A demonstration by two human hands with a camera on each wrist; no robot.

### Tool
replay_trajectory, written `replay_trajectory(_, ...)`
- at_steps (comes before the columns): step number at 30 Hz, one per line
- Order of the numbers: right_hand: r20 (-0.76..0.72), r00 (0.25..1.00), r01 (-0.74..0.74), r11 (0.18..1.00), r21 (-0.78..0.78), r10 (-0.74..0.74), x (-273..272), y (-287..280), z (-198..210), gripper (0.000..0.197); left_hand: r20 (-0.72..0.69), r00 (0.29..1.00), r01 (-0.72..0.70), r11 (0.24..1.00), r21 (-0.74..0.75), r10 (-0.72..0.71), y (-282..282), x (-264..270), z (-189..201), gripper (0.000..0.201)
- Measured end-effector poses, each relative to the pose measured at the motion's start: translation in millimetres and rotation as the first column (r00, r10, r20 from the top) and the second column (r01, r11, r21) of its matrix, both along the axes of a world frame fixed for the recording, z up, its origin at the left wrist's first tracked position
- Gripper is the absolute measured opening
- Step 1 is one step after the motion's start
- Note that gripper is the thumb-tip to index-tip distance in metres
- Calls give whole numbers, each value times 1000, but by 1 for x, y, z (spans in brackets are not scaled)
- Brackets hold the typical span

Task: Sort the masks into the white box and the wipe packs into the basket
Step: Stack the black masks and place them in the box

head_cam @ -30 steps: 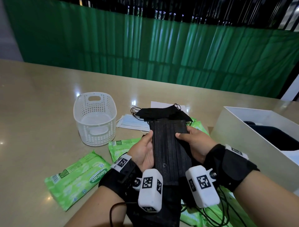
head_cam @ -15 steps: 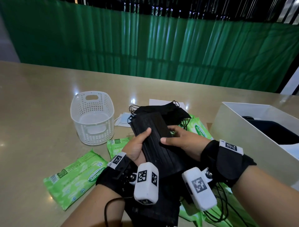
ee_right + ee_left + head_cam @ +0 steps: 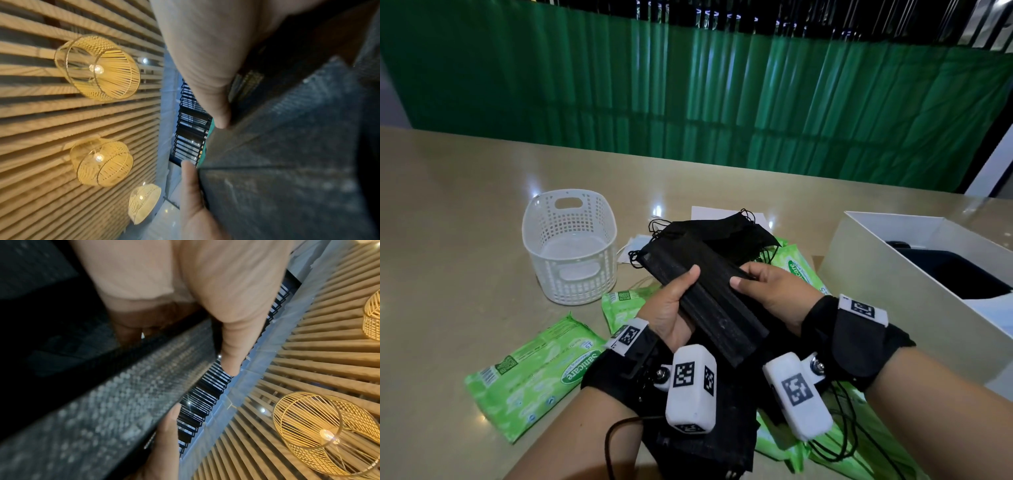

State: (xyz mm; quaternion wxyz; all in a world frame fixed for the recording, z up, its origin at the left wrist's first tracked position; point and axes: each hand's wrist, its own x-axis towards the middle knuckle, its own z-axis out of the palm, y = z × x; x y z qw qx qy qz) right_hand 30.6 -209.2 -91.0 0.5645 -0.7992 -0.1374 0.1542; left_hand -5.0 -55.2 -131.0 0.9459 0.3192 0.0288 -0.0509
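Both hands hold one stack of black masks (image 3: 705, 301) above the counter (image 3: 448, 240). The left hand (image 3: 671, 315) has its grip clamped on the stack's left edge, thumb on top, fingers under it. The right hand (image 3: 774, 294) is clamped on the right edge the same way. The stack is tilted, its far end toward the basket (image 3: 570, 250).

The head view alone shows the layout: one basket at left with nothing visible in it, one white box (image 3: 893, 284) at right with something dark inside, more black masks (image 3: 722, 229) piled behind the hands and another dark pile under the wrists. A pale mask (image 3: 635, 245) peeks out beside the basket. Green wipe packs lie around: one large pack (image 3: 530, 377) at left, one (image 3: 621, 305) by the left wrist, one (image 3: 796, 263) behind the right hand, others partly hidden below; the full count cannot be told.

The wrist views show only thumb and fingertips pinching the blurred mask fabric (image 3: 115, 402), against a slatted ceiling with three wicker lamps (image 3: 98, 68).
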Motion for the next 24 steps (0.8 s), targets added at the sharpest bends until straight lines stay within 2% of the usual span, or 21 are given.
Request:
replay_trajectory(3, 58, 997, 37, 998, 43, -40, -1, 1, 2, 14, 15, 1000, 26, 1000, -1, -26, 2, -2, 3, 43)
replay_trajectory(6, 11, 994, 103, 984, 147, -106, 4, -4, 8, 21, 55, 998, -3, 1000, -4, 4, 2, 0, 2, 49)
replay_trajectory(8, 8, 996, 87, 989, 120, -88, 7, -9, 9, 24, 40, 999, 2, 1000, -12, -1, 2, 2, 1, 46)
replay_trajectory(10, 88, 990, 104, 994, 30, -107, 12, -18, 11, 25, 27, 999, -30, 998, -47, 32, 5, 4, 0, 46)
replay_trajectory(12, 167, 973, 173, 981, -88, -157, 16, -31, 18, 17, -7, 997, -76, 993, -96, 76, 10, 8, -3, 44)
replay_trajectory(15, 269, 940, 296, 893, -340, -209, 21, -59, 22, 11, -4, 996, -84, 989, -118, 85, 18, 9, -4, 36)
replay_trajectory(17, 228, 948, 307, 834, -458, -223, 20, -72, 21, 14, 16, 998, -55, 991, -118, 57, 19, 7, -2, 27)
replay_trajectory(19, 148, 967, 257, 791, -555, -210, 14, -78, 17, 21, -7, 999, -37, 998, -57, 37, 18, 5, 0, 23)
replay_trajectory(22, 143, 971, 235, 668, -706, -191, 7, -81, 13, 35, -67, 998, -6, 1000, -29, 4, 17, 4, 0, 43)
replay_trajectory(24, 142, 966, 250, 640, -726, -217, 7, -81, 10, 47, -80, 997, -18, 999, -37, 15, 16, 1, 3, 48)
